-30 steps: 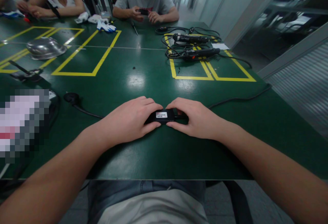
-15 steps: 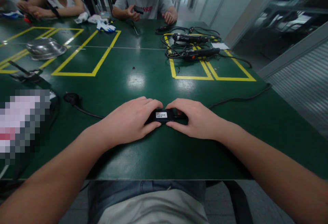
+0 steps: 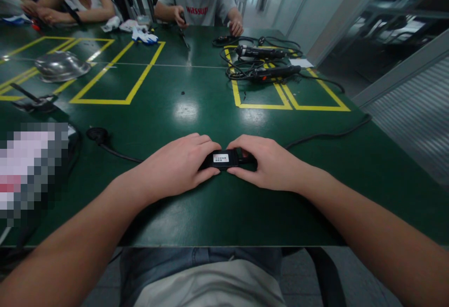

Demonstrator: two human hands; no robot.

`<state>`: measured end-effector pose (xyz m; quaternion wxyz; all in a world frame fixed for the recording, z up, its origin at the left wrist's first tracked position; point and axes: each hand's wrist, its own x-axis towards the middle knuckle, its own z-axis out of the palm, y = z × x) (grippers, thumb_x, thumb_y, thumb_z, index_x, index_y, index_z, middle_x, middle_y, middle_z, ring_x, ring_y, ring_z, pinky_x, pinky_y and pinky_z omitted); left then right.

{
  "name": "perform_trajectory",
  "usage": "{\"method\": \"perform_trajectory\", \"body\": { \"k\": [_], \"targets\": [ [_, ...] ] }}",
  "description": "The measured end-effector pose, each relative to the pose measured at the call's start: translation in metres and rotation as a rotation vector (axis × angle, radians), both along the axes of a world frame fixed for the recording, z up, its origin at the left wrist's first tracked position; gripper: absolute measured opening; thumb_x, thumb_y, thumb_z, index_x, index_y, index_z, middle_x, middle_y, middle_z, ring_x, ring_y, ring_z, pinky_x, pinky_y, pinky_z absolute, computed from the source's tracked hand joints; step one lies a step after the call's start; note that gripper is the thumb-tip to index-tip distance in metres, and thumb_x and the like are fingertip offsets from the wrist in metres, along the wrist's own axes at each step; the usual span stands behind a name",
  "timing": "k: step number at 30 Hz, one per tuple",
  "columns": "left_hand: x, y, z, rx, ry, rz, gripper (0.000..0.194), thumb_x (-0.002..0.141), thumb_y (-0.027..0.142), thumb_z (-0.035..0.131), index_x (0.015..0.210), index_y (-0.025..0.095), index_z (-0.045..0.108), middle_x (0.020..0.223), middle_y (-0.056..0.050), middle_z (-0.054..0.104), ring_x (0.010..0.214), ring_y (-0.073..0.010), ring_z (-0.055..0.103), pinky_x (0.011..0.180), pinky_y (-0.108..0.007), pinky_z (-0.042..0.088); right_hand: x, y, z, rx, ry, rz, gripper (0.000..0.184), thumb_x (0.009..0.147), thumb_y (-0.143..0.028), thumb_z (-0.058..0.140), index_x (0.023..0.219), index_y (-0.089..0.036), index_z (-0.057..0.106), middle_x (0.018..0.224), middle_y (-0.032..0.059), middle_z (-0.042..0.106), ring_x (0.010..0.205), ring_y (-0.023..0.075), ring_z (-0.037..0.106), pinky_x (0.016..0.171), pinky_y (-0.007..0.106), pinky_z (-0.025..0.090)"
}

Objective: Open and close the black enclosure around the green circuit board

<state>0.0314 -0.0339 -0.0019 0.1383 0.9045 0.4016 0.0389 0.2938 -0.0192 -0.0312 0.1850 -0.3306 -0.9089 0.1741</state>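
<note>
Between my hands, low over the green table (image 3: 224, 218), is a black power adapter (image 3: 233, 158) with a small white label (image 3: 220, 158). My left hand (image 3: 182, 161) is closed on its left end, thumb in front and fingers behind. At its right end my right hand (image 3: 270, 163) grips it the same way; a narrower dark part with a reddish spot shows inside that grip. A black cord ending in a plug (image 3: 98, 135) runs out to the left of my left hand. Another black cable (image 3: 329, 135) extends right from behind my right hand. My palms hide both ends.
Two black corded tools (image 3: 277, 72) with coiled cables lie at the back right among yellow tape lines. Left are a metal bowl (image 3: 62, 66), a dark stand (image 3: 35, 101) and a blurred-out box (image 3: 28, 171). Gloves (image 3: 144, 36) lie near a co-worker (image 3: 198, 3) across the table.
My hands and the power adapter have hardly moved. Across the table, the co-worker's hand with a dark object has turned and dropped slightly; their other hand has shifted a little.
</note>
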Motion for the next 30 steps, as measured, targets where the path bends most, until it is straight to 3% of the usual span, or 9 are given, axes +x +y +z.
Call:
{"method": "perform_trajectory", "body": {
  "k": [22,27,30],
  "targets": [
    [-0.0006,-0.0009,-0.0050,0.021,-0.005,-0.003,0.027,0.106,0.033,0.073,0.130,0.019,0.073,0.120,-0.009,0.076,0.109,-0.0273,0.072,0.094,-0.038,0.056,-0.0001,0.0000,-0.0001,-0.027,-0.008,-0.004,0.026,0.101,-0.034,0.076,0.122,-0.020,0.071,0.113,0.0113,0.080,0.096,0.0267,0.075,0.087,0.040,0.059],
    [-0.0043,0.0007,-0.0064,-0.003,-0.170,0.001,0.031,0.108,0.037,0.065,0.132,0.018,0.071,0.127,-0.012,0.071,0.116,-0.0288,0.069,0.104,-0.044,0.057,0.0010,0.0008,0.0027,-0.023,-0.038,-0.045,0.047,0.097,-0.039,0.080,0.136,-0.019,0.067,0.120,0.0141,0.079,0.101,0.0304,0.075,0.091,0.043,0.059],
    [-0.0074,0.0069,-0.0090,0.023,-0.274,0.076,0.038,0.109,0.043,0.059,0.135,0.017,0.071,0.126,-0.013,0.070,0.117,-0.0297,0.068,0.110,-0.049,0.057,0.0018,0.0012,0.0067,-0.036,-0.068,-0.096,0.053,0.094,-0.044,0.082,0.137,-0.018,0.065,0.117,0.0140,0.078,0.098,0.0310,0.074,0.087,0.042,0.057]
  ]
}}
